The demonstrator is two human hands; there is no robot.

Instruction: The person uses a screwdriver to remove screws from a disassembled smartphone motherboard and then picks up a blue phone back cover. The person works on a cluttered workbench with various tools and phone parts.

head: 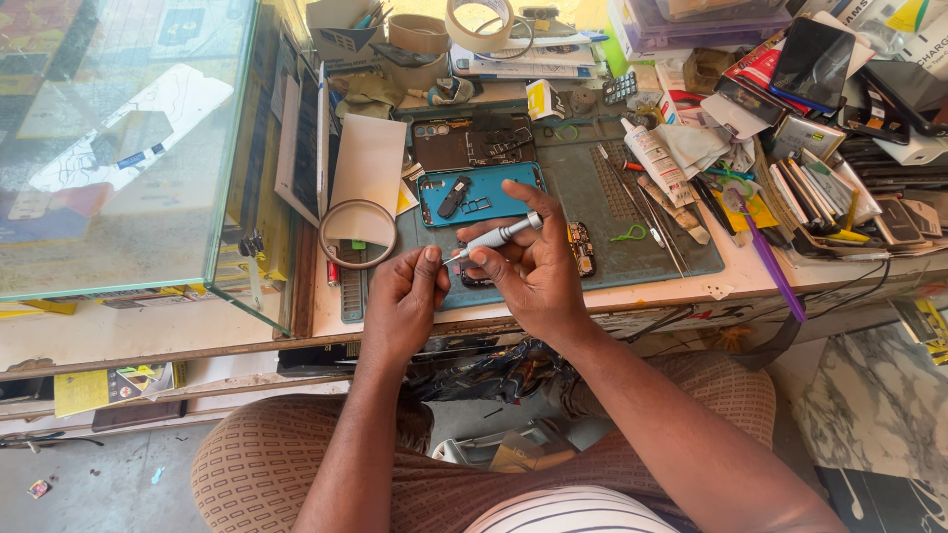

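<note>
Hands [474,271] on grey screwdriver [497,237]

The work mat [592,257] lies on the surface [741,281], and the open phone shell [479,192] sits on the mat's left part. Behind the shell, another opened phone back [474,143]. Left of the mat lies a ring [357,234] over a card [367,173]; further left stands the glass case [118,148]. The right hand [538,266] and left hand [400,301] meet at the surface's front edge, screwdriver [494,237] between them. Right of the mat, a glue tube [657,163], then stacked phones [839,188]. Tape rolls [479,25] sit at the back.
</note>
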